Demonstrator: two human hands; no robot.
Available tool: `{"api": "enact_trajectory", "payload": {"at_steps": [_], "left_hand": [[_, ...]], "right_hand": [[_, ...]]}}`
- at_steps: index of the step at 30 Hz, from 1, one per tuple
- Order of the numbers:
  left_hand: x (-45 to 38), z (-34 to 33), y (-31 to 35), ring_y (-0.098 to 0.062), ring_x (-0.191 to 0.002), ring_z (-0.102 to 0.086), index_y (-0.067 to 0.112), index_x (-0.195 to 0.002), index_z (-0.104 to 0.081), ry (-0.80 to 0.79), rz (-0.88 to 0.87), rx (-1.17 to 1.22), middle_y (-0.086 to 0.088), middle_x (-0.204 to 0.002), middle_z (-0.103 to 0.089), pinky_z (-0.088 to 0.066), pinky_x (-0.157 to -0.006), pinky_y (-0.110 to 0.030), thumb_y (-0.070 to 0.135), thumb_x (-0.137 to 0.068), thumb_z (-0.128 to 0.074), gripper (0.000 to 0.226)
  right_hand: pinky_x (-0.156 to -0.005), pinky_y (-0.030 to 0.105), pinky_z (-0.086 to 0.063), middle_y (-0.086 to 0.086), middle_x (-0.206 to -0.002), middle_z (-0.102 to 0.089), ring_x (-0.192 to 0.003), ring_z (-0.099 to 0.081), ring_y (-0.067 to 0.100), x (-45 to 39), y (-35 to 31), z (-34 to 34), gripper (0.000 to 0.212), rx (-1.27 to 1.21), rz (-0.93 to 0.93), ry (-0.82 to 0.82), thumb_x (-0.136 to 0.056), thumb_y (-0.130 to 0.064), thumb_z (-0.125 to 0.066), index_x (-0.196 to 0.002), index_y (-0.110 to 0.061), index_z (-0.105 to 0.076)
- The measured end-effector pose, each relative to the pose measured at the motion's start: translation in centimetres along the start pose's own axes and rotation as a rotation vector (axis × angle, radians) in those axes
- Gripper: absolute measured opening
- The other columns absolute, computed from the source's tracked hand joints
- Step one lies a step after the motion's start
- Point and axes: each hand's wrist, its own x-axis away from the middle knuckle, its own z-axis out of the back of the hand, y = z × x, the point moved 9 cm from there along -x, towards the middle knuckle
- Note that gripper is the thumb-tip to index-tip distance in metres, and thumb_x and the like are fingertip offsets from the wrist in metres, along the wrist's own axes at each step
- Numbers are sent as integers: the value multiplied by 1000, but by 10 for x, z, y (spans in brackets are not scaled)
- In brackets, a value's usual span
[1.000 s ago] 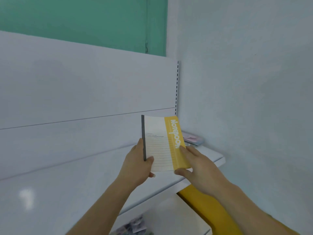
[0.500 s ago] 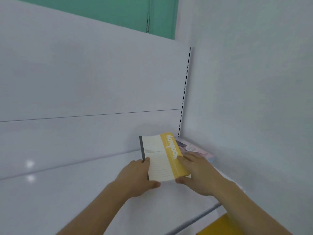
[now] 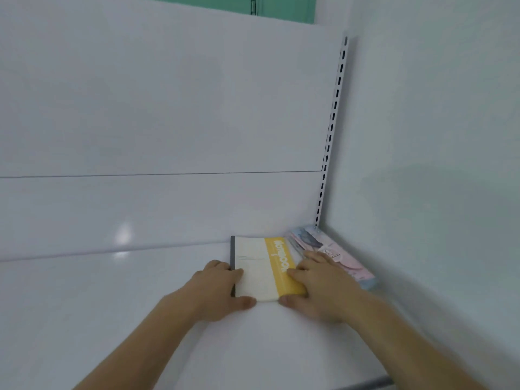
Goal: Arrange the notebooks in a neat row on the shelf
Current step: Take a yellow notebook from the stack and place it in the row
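A white notebook (image 3: pixel 257 273) with a yellow band and a grey spine lies flat on the white shelf (image 3: pixel 107 311), near the back panel. My left hand (image 3: pixel 216 291) grips its lower left corner, fingers at the spine and thumb along the near edge. My right hand (image 3: pixel 323 288) holds the lower right corner, fingers on the yellow band and thumb at the near edge. Just to the right, in the corner, lies a pile of pink and blue notebooks (image 3: pixel 342 258), touching or nearly touching the yellow edge; my right hand partly covers it.
A white back panel (image 3: pixel 168 122) rises behind the shelf. A slotted metal upright (image 3: pixel 333 122) marks the corner where it meets the pale side wall (image 3: pixel 436 164). The shelf's front edge (image 3: pixel 365 385) shows at the bottom right.
Both hands have brought the notebook down from upright in the air to flat on the shelf, beside the pink pile. The view has moved closer to the shelf corner.
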Motion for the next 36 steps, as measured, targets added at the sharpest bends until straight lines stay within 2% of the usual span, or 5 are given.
{"api": "enact_trajectory", "payload": {"at_steps": [4,9,14,24,36], "left_hand": [[1,3,1,-21,-107,-50,18,-106,-60,19,22,44,0,-106,-52,-47,-93,-39,70,-84,-55,57],[4,11,0,-21,-121,-52,13,-127,-59,73,58,68,-2,-129,-59,-43,-102,-38,68,-84,-59,70],[6,8,0,-19,-123,-50,15,-129,-56,88,30,47,0,-132,-58,-41,-103,-37,68,-86,-54,68],[4,1,-4,-18,-112,-54,19,-120,-58,92,20,-23,5,-119,-61,-47,-95,-38,71,-88,-45,63],[23,9,10,-21,-127,-47,21,-139,-45,168,122,29,2,-135,-52,-42,-103,-39,63,-94,-44,62]], "right_hand": [[-112,39,-24,1,-121,-57,-126,-37,22,-4,6,0,90,-15,57,56,-71,-81,-14,-119,-23,-62],[-98,36,-38,-2,-94,-59,-106,-46,20,-9,17,-4,63,-63,59,101,-76,-78,-31,-81,-24,-61],[-93,34,-40,-9,-77,-44,-99,-44,16,-12,15,-2,49,-90,91,106,-77,-76,-36,-71,-28,-44],[-98,34,-38,-4,-94,-60,-106,-44,17,-11,15,-6,65,-26,60,137,-80,-74,-25,-85,-21,-63],[-102,36,-40,-4,-118,-57,-125,-42,20,5,4,11,67,-37,45,200,-82,-64,-21,-114,-22,-61]]}}
